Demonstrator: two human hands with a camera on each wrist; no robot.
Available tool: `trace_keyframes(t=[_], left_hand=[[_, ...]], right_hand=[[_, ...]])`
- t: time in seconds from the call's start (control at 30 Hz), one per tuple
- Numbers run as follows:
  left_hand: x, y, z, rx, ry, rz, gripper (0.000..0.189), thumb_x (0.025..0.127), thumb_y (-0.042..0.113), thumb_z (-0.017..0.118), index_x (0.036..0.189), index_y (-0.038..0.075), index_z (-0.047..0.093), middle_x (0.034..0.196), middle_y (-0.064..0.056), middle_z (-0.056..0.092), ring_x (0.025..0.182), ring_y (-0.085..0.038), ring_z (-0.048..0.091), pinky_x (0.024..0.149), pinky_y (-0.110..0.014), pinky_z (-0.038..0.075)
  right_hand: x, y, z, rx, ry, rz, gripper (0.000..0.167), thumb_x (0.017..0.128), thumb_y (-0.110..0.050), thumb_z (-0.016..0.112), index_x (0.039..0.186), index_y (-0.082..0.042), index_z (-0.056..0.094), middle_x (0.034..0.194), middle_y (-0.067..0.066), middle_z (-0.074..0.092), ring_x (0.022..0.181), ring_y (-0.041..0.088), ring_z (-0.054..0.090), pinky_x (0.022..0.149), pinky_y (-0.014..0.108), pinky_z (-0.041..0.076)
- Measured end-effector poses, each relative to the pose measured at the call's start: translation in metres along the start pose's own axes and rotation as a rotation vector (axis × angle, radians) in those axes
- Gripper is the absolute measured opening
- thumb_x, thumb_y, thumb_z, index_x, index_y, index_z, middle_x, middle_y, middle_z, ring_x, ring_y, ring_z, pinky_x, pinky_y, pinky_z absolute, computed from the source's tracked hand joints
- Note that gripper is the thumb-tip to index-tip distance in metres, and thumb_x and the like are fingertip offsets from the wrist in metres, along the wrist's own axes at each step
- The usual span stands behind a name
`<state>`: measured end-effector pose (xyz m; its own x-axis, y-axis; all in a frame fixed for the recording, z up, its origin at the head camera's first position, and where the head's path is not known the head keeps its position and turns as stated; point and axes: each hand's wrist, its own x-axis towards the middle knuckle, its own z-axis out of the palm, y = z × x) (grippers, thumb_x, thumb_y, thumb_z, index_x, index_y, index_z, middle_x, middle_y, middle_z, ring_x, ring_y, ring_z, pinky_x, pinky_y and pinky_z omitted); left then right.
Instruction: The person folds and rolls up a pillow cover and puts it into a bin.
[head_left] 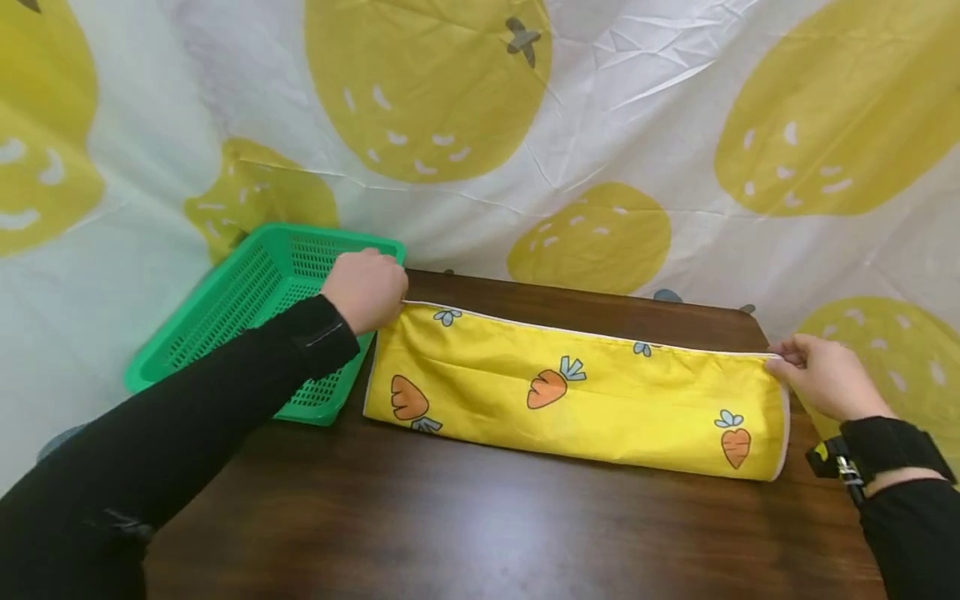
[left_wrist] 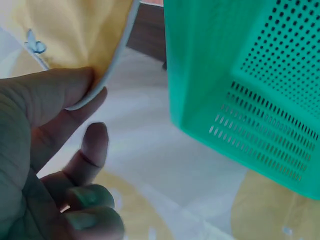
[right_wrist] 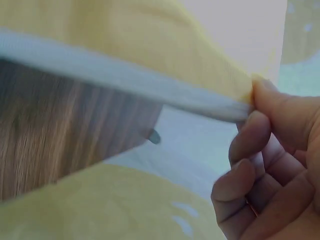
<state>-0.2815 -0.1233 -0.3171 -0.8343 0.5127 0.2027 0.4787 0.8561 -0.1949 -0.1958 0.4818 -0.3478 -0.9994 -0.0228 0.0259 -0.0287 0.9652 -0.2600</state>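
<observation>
Currently your left hand [head_left: 366,290] and right hand [head_left: 828,377] pinch two corners of a creased, oblong, white-edged yellow cloth [head_left: 630,404] beside a perforated green plastic basket [head_left: 217,321].

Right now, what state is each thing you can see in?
Cloth: spread lengthwise, slightly wrinkled
Left fingers: pinching the cloth's far left corner
Right fingers: pinching its far right corner
Basket: upright, open-topped
Table: partly covered by the cloth
Sheet: hanging behind the table, creased
Strap: fastened round the right wrist
</observation>
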Motion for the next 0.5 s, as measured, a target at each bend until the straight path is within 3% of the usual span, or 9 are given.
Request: trace_keyframes(t=[0.17,0.3,0.4,0.5], left_hand=[[0.031,0.010,0.022,0.167,-0.178,-0.006,0.023,0.106,0.008,0.058,0.103,0.006,0.082,0.106,-0.015,0.077,0.100,-0.035,0.066,0.089,-0.049,0.060],[0.042,0.017,0.030,0.199,-0.277,-0.029,0.026,0.108,0.010,0.056,0.110,0.007,0.082,0.112,-0.014,0.078,0.105,-0.033,0.065,0.096,-0.047,0.057],[0.042,0.020,0.034,0.202,-0.309,-0.056,0.027,0.109,0.012,0.055,0.114,0.007,0.081,0.115,-0.015,0.077,0.108,-0.033,0.064,0.098,-0.047,0.057],[0.037,0.021,0.038,0.212,-0.273,-0.039,0.024,0.109,0.014,0.058,0.113,0.007,0.081,0.114,-0.016,0.075,0.107,-0.033,0.063,0.098,-0.046,0.057]], right_hand=[[0.026,-0.004,0.020,0.042,-0.003,0.054,0.042,0.107,-0.022,0.062,0.130,0.013,0.060,0.121,0.040,0.065,0.106,0.056,0.064,0.083,0.060,0.055],[0.035,-0.008,0.035,0.051,0.012,0.116,0.040,0.106,-0.017,0.062,0.130,0.015,0.059,0.120,0.040,0.065,0.104,0.054,0.064,0.085,0.060,0.055],[0.037,-0.012,0.045,0.067,0.017,0.171,0.042,0.106,-0.016,0.061,0.134,0.015,0.057,0.123,0.040,0.065,0.106,0.055,0.063,0.089,0.063,0.055],[0.034,-0.015,0.053,0.068,0.004,0.209,0.046,0.107,-0.018,0.060,0.140,0.014,0.053,0.126,0.040,0.064,0.109,0.056,0.062,0.093,0.065,0.054]])
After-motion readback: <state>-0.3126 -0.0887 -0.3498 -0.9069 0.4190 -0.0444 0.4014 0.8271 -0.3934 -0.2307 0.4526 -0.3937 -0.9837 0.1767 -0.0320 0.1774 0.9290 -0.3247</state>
